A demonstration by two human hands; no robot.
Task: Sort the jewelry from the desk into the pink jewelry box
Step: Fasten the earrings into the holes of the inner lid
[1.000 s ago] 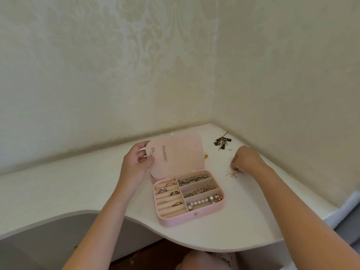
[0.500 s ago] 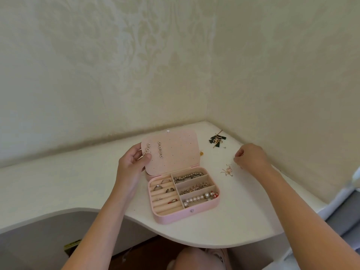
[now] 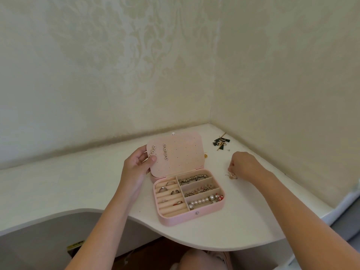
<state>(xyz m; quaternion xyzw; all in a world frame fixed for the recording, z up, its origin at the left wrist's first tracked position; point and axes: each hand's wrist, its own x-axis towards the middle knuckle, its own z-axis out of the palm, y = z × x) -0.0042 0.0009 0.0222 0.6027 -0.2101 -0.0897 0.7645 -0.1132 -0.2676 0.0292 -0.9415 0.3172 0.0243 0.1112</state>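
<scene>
The pink jewelry box (image 3: 175, 221) already holds rings (image 3: 165, 190) and bracelets (image 3: 198, 190). Our left hand (image 3: 136, 166) grips its lid (image 3: 181, 154). Right of the box, our right hand (image 3: 245, 164) curls over a gold earring (image 3: 232, 175) (pinched? we cannot tell). Dark pieces (image 3: 221, 143) behind the box remain.

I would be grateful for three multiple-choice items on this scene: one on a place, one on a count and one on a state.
1. Where does the pearl bracelet lie? A. Nearest right-hand compartment B. Ring rolls C. On the desk
2. How many long earrings hang on the lid? A. One B. Two C. Four
3. How is the jewelry box? A. Shut B. Open, left hand holding the lid C. Upside down
Answers: 1 A, pearls lie in that compartment; 2 B, two strands hang side by side; 3 B, the thumb presses the raised lid.
</scene>
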